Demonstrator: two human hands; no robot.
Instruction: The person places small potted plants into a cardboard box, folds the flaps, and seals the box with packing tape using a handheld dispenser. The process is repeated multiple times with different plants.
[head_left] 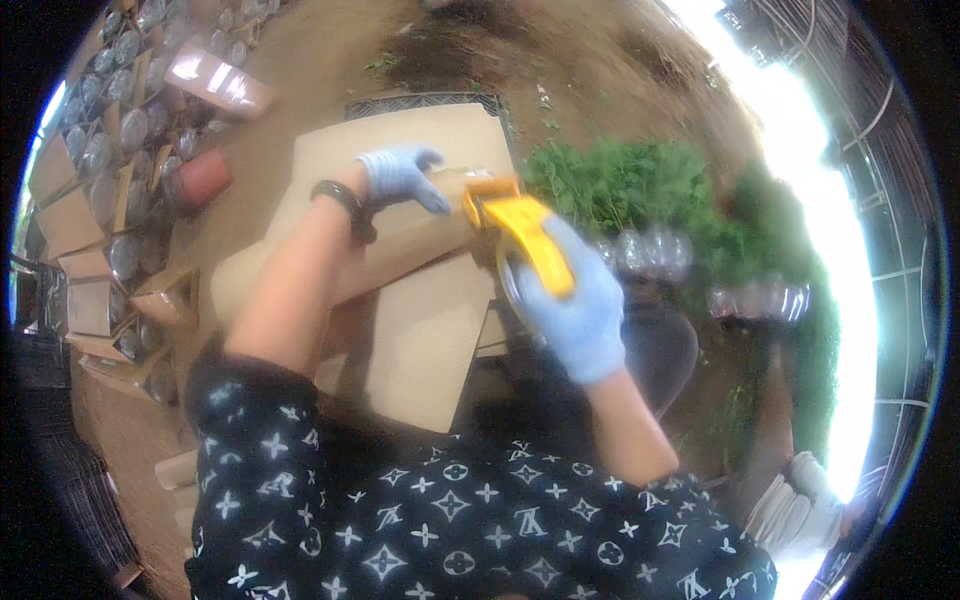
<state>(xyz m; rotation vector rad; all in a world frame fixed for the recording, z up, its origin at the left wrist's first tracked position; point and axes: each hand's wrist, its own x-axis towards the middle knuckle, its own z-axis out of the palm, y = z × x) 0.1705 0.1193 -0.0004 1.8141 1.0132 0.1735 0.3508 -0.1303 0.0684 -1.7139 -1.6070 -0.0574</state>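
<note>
In my right hand (pixel 580 310), which wears a light blue glove, is a yellow tape dispenser (pixel 525 225). A roll of tape shows at its side, and its front end lies over the right edge of a cardboard box (pixel 400 245). My left hand (pixel 400 178), gloved too, is above the box with thumb and fingers apart and nothing in them. A dark band circles the left wrist. The box has long flaps; one flap (pixel 425 340) spreads toward me. Some of the picture is smeared by motion.
Leafy green plants (pixel 625 190) in clear plastic wrapping stand close on the right. At far left are many open cartons (pixel 90 300) with clear round packs, and a reddish pot (pixel 203 178). A dark crate (pixel 425 100) lies behind the box. Another person's white glove (pixel 800 505) shows at lower right.
</note>
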